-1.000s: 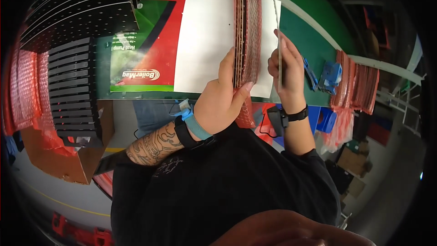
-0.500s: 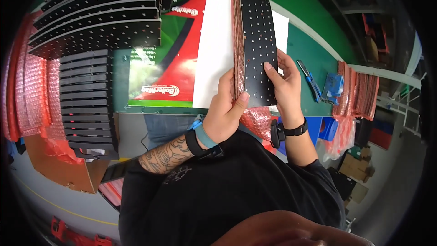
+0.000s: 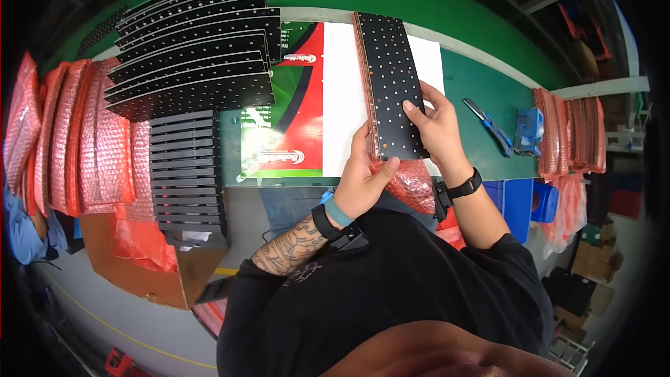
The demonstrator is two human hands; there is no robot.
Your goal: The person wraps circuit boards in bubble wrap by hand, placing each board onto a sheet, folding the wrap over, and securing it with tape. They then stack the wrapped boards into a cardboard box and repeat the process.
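Between my hands is a long black circuit board [image 3: 396, 87] dotted with small pale components, tilted over a white sheet [image 3: 338, 98] on the green bench. Pink bubble wrap [image 3: 412, 192] runs along the board's left side and hangs below its near end. My left hand [image 3: 364, 181] is closed on the wrapped left edge, its thumb at the near corner. On the opposite edge, my right hand [image 3: 438, 129] grips the board with its thumb on the dotted face and its fingers behind.
Several similar boards [image 3: 199, 63] stand at the left, above a black slotted rack [image 3: 185, 174]. Pink bubble-wrap packs [image 3: 91, 139] line the far left; more packs [image 3: 558, 132] stand right. A utility knife [image 3: 490, 127] lies near a blue box [image 3: 528, 131]. An open cardboard box [image 3: 139, 279] sits below.
The whole view has shifted, so the bench and the things on it appear farther right and lower. Both hands keep their hold on the board, and more bubble wrap shows below it.
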